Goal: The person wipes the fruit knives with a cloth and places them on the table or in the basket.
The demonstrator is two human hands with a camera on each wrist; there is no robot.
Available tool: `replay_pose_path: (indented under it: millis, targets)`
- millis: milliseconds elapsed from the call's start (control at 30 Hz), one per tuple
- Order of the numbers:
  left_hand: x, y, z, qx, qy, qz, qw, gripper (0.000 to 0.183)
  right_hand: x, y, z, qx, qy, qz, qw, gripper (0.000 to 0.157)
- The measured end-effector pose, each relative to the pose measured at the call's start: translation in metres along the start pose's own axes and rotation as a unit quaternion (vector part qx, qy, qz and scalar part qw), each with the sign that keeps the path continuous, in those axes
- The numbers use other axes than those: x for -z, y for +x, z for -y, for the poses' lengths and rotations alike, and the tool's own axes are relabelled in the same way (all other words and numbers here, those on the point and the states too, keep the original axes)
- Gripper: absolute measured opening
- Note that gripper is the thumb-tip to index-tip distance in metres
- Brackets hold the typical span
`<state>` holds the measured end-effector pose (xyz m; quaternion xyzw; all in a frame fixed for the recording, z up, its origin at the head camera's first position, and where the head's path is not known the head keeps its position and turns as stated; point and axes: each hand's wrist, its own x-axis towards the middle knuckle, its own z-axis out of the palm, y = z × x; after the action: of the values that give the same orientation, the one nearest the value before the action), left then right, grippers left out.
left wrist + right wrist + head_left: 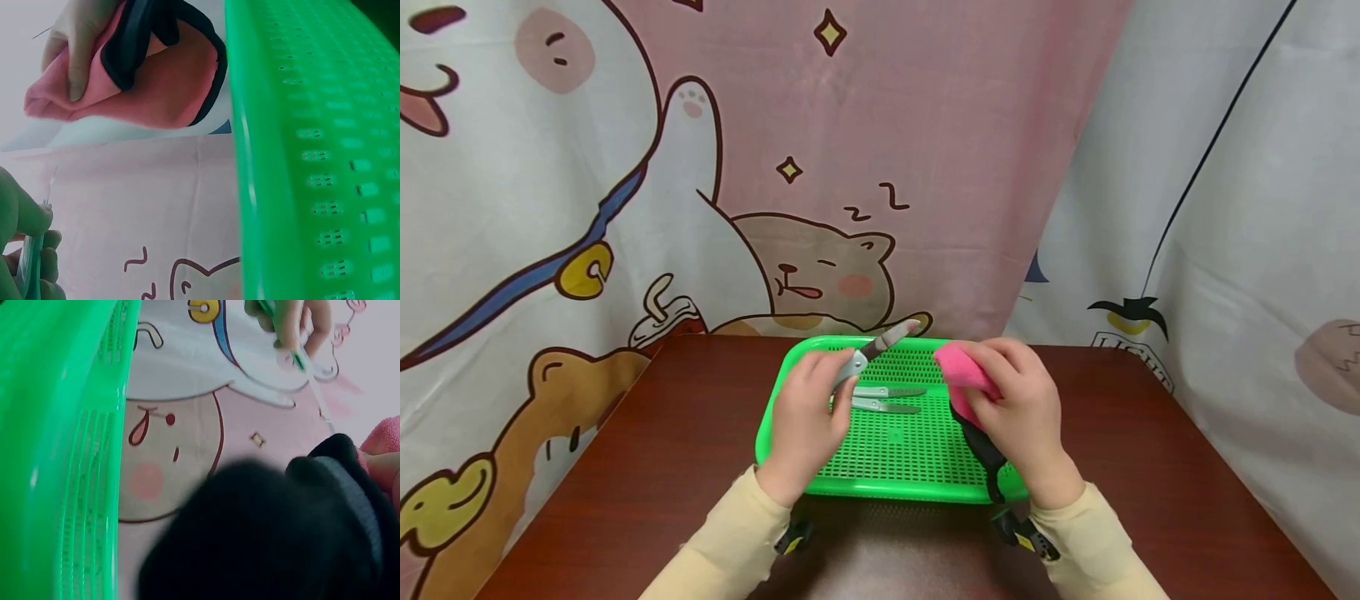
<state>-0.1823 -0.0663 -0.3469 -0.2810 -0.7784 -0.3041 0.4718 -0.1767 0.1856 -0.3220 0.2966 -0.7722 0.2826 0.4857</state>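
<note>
My left hand (pixel 808 417) grips a knife (pixel 874 347) by its pale blue-grey handle, blade slanting up to the right above the green basket (pixel 910 492). In the left wrist view, fingers curl round that handle (pixel 30 265). A folded pink cloth with black edging (pixel 958 367) is pinched in my right hand (pixel 1026 408), over the basket's right side; its dark part hangs toward the near rim. The blade and the cloth are apart in the head view. The cloth's dark part (pixel 250 537) fills much of the right wrist view.
Two more knives with pale handles, one upper (pixel 898 392) and one lower (pixel 891 407), lie in the perforated basket, their handle ends partly behind my left hand. The basket stands on a dark brown table (pixel 700 442). A cartoon-printed curtain (pixel 955 167) hangs behind.
</note>
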Motion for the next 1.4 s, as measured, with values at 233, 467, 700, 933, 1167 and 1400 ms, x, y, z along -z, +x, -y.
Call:
replay_pose_path:
  millis: [233,467,700,933,1167,1400]
  targets:
    - [-0.007,0.005,-0.009,-0.037,0.011,-0.024,0.999,0.03,-0.015,0.009,0.024,0.077,0.023,0.0,0.997,0.022]
    - [-0.013,0.007,-0.019,-0.038,0.009,-0.019,0.9991,0.024,-0.027,0.013,0.037,0.092,0.027,-0.005,0.995,0.023]
    - [-0.014,0.005,-0.026,-0.033,0.018,-0.008,0.9993,0.014,-0.03,0.013,0.037,0.081,0.001,-0.011,0.997,0.021]
    - [-0.013,0.004,-0.028,-0.037,0.015,-0.01,0.9991,0.022,-0.023,0.015,0.027,0.055,-0.027,-0.021,0.998,0.029]
    - [-0.012,0.001,-0.027,-0.051,0.015,-0.031,0.9981,0.026,-0.013,0.017,0.016,0.011,-0.052,-0.018,0.998,0.033]
    - [-0.011,-0.001,-0.026,-0.049,0.007,-0.03,0.9983,0.026,-0.006,0.018,0.009,-0.019,-0.062,-0.026,0.998,0.031]
